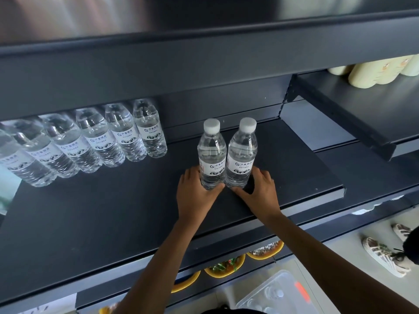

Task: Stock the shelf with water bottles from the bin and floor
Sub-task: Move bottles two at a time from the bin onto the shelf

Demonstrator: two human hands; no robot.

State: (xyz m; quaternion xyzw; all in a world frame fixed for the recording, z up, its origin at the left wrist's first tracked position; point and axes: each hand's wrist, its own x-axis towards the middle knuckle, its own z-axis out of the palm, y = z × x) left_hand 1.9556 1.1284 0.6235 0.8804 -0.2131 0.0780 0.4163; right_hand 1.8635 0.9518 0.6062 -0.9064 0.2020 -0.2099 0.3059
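Two clear water bottles with white caps stand upright side by side on the dark shelf [95,214]. My left hand [195,196] grips the base of the left bottle [212,155]. The right bottle [242,152] has my right hand [258,191] curled round its base. A row of several matching bottles [95,141] lines the back left of the same shelf. Down at the bottom, the clear plastic bin [276,293] sits on the floor with bottle tops showing inside.
A dark shelf [204,55] overhangs above. A stepped shelf [362,114] at the right carries pale yellow packs [374,73]. Yellow-rimmed bowls [226,266] sit on the shelf below. Another person's patterned shoes [383,257] stand on the floor at right.
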